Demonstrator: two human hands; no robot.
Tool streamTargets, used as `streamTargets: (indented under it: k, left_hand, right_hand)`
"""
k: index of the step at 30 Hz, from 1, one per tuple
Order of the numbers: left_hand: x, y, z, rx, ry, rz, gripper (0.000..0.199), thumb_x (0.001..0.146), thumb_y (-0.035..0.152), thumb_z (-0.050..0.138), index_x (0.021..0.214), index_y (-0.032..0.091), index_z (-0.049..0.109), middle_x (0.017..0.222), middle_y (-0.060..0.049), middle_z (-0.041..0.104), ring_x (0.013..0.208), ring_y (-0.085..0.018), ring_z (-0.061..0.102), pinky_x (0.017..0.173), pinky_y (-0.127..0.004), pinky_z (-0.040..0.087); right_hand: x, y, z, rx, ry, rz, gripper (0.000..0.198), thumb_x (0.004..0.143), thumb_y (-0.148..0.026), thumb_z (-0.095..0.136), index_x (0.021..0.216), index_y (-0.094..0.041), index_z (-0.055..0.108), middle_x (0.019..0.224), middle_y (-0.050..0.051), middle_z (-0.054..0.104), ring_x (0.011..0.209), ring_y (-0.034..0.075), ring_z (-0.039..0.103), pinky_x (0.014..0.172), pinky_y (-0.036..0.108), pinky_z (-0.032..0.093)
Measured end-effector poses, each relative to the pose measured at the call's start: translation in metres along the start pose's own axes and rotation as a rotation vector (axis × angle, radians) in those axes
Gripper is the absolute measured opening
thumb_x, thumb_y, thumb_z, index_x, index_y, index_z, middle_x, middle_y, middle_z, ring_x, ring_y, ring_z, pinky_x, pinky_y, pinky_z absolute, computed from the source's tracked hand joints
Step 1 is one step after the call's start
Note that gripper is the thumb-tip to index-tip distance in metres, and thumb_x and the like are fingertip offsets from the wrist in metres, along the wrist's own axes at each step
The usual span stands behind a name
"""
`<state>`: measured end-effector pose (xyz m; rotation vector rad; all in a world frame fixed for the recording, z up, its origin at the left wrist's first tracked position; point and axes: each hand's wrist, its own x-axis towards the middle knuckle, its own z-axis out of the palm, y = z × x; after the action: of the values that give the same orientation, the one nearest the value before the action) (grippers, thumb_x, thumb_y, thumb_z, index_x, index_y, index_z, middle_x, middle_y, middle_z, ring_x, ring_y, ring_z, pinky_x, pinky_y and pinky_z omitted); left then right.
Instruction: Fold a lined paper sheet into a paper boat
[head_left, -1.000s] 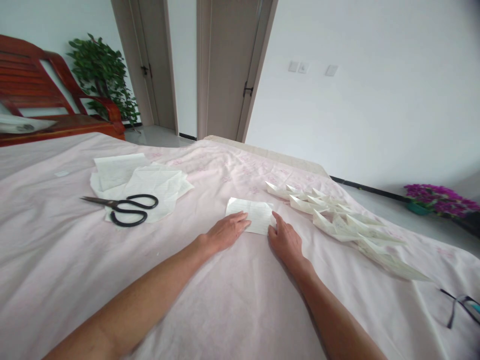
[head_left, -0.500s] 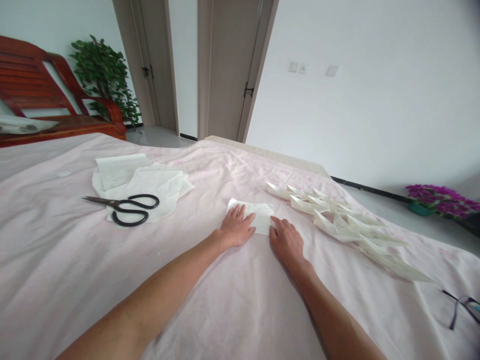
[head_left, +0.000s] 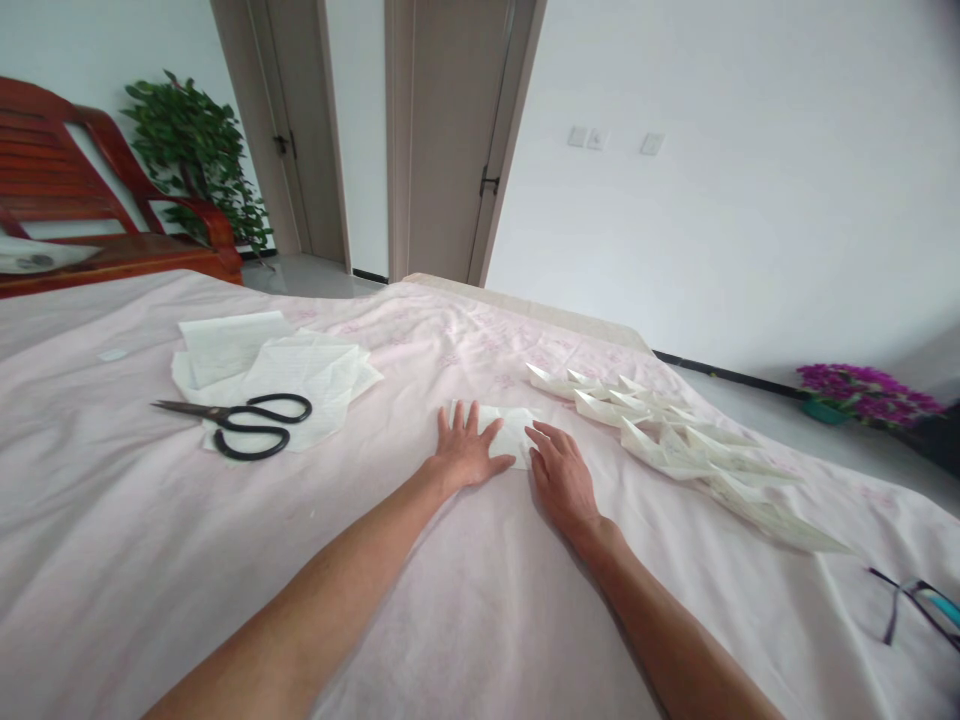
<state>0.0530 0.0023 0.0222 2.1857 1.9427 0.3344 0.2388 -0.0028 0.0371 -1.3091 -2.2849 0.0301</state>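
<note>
Left hand (head_left: 466, 452): fingers spread apart on paper sheet (head_left: 513, 428)
Right hand (head_left: 564, 478): fingers slightly apart, at sheet's right edge
Scissors (head_left: 218, 413): left of fingers
Boat-shaped papers (head_left: 664, 452): right of fingers

Pale pink floral cloth (head_left: 420, 600): matt, rumpled. On it, black-handled metal scissors (head_left: 225, 413): blades (head_left: 184, 408) dull, loops (head_left: 308, 407) smooth. Right of scissors, small white rectangular paper sheet (head_left: 512, 428): matt, creased. Beyond scissors, red-brown slatted wooden bench (head_left: 52, 180): glossy.
</note>
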Motion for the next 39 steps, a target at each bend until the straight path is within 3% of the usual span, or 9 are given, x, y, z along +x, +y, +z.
streamTargets:
  k: [4, 8, 12, 17, 24, 29, 34, 39]
  left_hand:
    - [0.002, 0.000, 0.004, 0.018, 0.026, 0.008, 0.077, 0.080, 0.072, 0.042, 0.146, 0.033, 0.036, 0.159, -0.012, 0.017, 0.144, -0.045, 0.004, 0.106, -0.070, -0.005]
    - [0.003, -0.001, 0.006, 0.030, 0.028, 0.003, 0.077, 0.080, 0.069, 0.044, 0.146, 0.032, 0.034, 0.158, -0.014, 0.018, 0.144, -0.044, 0.005, 0.106, -0.070, -0.003]
    - [0.002, -0.007, 0.008, 0.022, 0.060, 0.037, 0.074, 0.082, 0.068, 0.043, 0.147, 0.033, 0.033, 0.157, -0.013, 0.023, 0.144, -0.042, 0.011, 0.108, -0.069, -0.001]
    - [0.003, -0.023, 0.004, 0.018, 0.098, 0.034, 0.071, 0.087, 0.067, 0.035, 0.146, 0.028, 0.035, 0.157, -0.014, 0.022, 0.145, -0.036, 0.014, 0.111, -0.064, 0.004]
    - [0.014, -0.040, -0.003, 0.057, 0.086, -0.082, 0.066, 0.092, 0.054, 0.033, 0.147, 0.017, 0.034, 0.157, -0.015, 0.020, 0.146, -0.031, 0.013, 0.114, -0.058, 0.006]
    - [0.023, -0.051, -0.001, 0.065, 0.122, -0.136, 0.060, 0.094, 0.050, 0.032, 0.145, 0.020, 0.036, 0.157, -0.013, 0.022, 0.145, -0.031, 0.017, 0.114, -0.057, 0.010]
    - [0.022, -0.058, 0.000, 0.086, 0.260, -0.068, 0.047, 0.094, 0.043, 0.039, 0.135, 0.021, 0.046, 0.150, -0.013, 0.037, 0.139, -0.030, 0.029, 0.110, -0.054, 0.020]
    - [0.025, -0.059, -0.004, 0.037, 0.321, -0.048, 0.041, 0.087, 0.044, 0.055, 0.120, 0.018, 0.055, 0.126, -0.013, 0.055, 0.121, -0.027, 0.046, 0.103, -0.043, 0.031]
  right_hand:
    - [0.012, -0.016, 0.002, 0.309, -0.104, -0.048, 0.048, 0.100, -0.040, 0.027, 0.135, -0.017, 0.049, 0.138, 0.009, 0.053, 0.129, 0.018, 0.045, 0.111, 0.033, 0.033]
    - [0.029, -0.022, 0.018, 0.409, -0.246, 0.077, 0.064, 0.099, -0.052, 0.016, 0.146, -0.014, 0.036, 0.151, 0.011, 0.038, 0.140, 0.019, 0.034, 0.115, 0.036, 0.027]
    - [0.040, -0.007, 0.042, 0.189, -0.325, 0.017, 0.062, 0.100, -0.045, 0.010, 0.151, -0.011, 0.024, 0.155, 0.012, 0.026, 0.145, 0.020, 0.021, 0.117, 0.042, 0.020]
    - [0.041, 0.004, 0.054, -0.108, -0.316, -0.087, 0.053, 0.101, -0.036, 0.020, 0.149, -0.016, 0.030, 0.156, 0.010, 0.023, 0.146, 0.022, 0.016, 0.117, 0.044, 0.018]
    - [0.044, 0.010, 0.048, -0.306, -0.283, 0.014, 0.059, 0.100, -0.042, 0.025, 0.149, -0.010, 0.028, 0.156, 0.014, 0.024, 0.145, 0.024, 0.019, 0.116, 0.044, 0.018]
    - [0.049, 0.017, 0.045, -0.301, -0.271, 0.091, 0.057, 0.099, -0.043, 0.027, 0.148, -0.013, 0.030, 0.155, 0.014, 0.027, 0.144, 0.024, 0.023, 0.114, 0.043, 0.020]
    - [0.069, 0.021, 0.027, -0.207, -0.328, 0.160, 0.045, 0.096, -0.042, 0.039, 0.136, -0.024, 0.048, 0.142, 0.010, 0.047, 0.127, 0.025, 0.044, 0.102, 0.041, 0.034]
    - [0.100, 0.033, 0.011, -0.164, -0.395, 0.224, 0.048, 0.078, -0.049, 0.065, 0.117, -0.023, 0.062, 0.119, 0.010, 0.060, 0.113, 0.025, 0.053, 0.089, 0.035, 0.040]
